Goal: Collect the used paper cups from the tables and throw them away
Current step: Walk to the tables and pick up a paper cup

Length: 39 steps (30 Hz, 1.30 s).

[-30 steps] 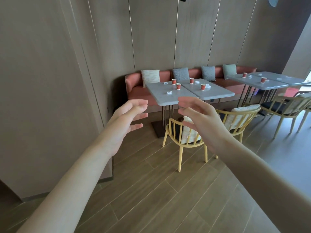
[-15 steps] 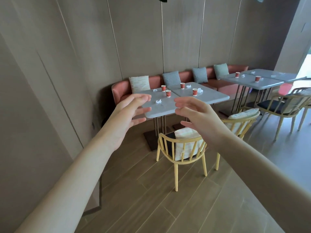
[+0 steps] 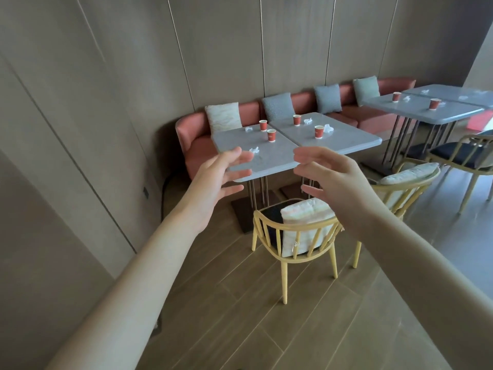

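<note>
Approach step, nothing collected yet; left hand (image 3: 213,180) and right hand (image 3: 338,180) reach forward, fingers spread wide, empty; four red paper cups (image 3: 271,135) stand on grey tables (image 3: 280,158) at twelve o'clock; next, step closer and grasp one.

We hold our left hand (image 3: 213,188) and right hand (image 3: 336,182) out, palms facing, fingers loose, holding nothing. Ahead, four red paper cups (image 3: 271,135) stand on two joined grey tables (image 3: 346,140) beside crumpled napkins (image 3: 254,150), before a pink bench (image 3: 194,145).
</note>
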### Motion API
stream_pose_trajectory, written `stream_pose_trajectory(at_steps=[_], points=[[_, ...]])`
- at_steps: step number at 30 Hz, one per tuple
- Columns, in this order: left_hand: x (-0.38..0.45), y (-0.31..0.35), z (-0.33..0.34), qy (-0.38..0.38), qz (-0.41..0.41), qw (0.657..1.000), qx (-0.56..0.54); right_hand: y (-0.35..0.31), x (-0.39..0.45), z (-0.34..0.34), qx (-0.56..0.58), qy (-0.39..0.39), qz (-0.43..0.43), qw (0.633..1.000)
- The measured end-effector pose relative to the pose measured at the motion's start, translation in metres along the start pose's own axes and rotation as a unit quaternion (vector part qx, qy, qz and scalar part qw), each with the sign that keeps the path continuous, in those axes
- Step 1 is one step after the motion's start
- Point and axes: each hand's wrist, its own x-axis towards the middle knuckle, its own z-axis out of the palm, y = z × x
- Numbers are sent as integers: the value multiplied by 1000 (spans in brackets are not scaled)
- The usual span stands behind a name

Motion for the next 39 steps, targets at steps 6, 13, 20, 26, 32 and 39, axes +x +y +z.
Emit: stream_pose_trajectory(at_steps=[6,13,20,26,32,39], points=[[70,-27,-45,25,24,999,20,27,78,44,23,4,15,1000],[179,-58,-118,34,27,999,15,52,204,116,22,-6,11,1000],[274,-80,-169,5,21,1000,-1,76,301,161,8,-7,20,1000],[338,-107,-198,-3,17,1000,-7,92,376,186,-13,5,14,1000],[417,-139,-213,-19,0,1000,-6,125,459,206,-19,20,29,999],[563,-148,-208,-18,-10,1000,-19,156,587,215,20,37,68,997]])
